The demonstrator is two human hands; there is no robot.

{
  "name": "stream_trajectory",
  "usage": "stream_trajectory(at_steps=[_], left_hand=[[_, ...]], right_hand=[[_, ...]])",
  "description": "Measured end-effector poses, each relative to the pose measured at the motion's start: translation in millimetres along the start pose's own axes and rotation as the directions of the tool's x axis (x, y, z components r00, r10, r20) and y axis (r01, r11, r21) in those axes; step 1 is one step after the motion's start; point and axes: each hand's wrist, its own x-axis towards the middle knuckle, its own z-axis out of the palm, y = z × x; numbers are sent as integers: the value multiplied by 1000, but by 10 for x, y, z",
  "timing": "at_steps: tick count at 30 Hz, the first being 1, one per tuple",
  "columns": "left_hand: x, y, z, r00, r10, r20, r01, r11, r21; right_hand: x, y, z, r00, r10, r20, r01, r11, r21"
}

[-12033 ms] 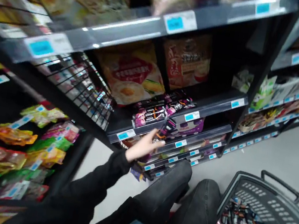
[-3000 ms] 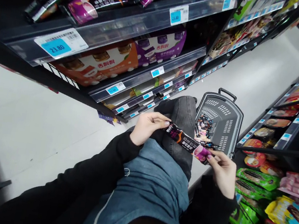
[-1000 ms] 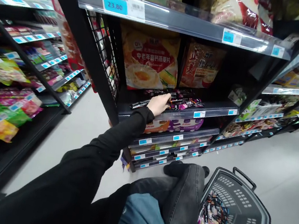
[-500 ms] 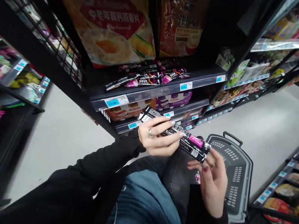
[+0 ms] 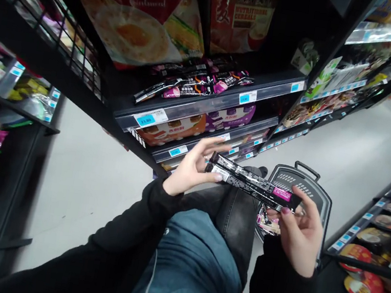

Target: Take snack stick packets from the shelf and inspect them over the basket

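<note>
Two slim black stick sachets [image 5: 249, 181], shiny with a pink patch, lie side by side, slanting across the space between my hands. My left hand [image 5: 192, 166] has its thumb against their left end, with its fingers curved behind. The right end sits pinched between the thumb and fingers of my right hand [image 5: 303, 228]. More black and pink sachets [image 5: 194, 84] lie in a loose pile on the shelf [image 5: 194, 104] ahead. Below my right hand is a grey basket [image 5: 326, 212] with some pink and black packets [image 5: 267, 220] in it.
Large oatmeal bags [image 5: 138, 13] and a brown cereal bag [image 5: 238, 17] stand behind the pile. Orange [image 5: 172, 130] and purple packs [image 5: 230, 117] fill the shelf below. A wire-mesh rack side [image 5: 61, 31] is at left; another shelf [image 5: 366, 262] of packaged food is at right.
My left hand has shifted from lying across the sachets to their left end. The sachets and my right hand have moved slightly right. The view has tilted down, showing packets in the basket.
</note>
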Motion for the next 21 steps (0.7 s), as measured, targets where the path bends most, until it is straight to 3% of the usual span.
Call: stream_trajectory(at_steps=[2,4,14,21], left_hand=[[-46,-7,60,987,-147,64,153,982,-110],[-76,-11,119,978,-204,47,208,966,-152],[-65,24,153,999,-37,-37,38,999,10],[-80,-31,141,997,24,-75,-20,998,51]], right_hand=[[-7,14,-29,1000,6,18,-6,1000,-16],[-13,22,-39,1000,-3,20,3,999,-32],[-13,32,-51,992,-127,-15,125,987,-103],[-43,1,16,960,-277,-45,250,918,-307]])
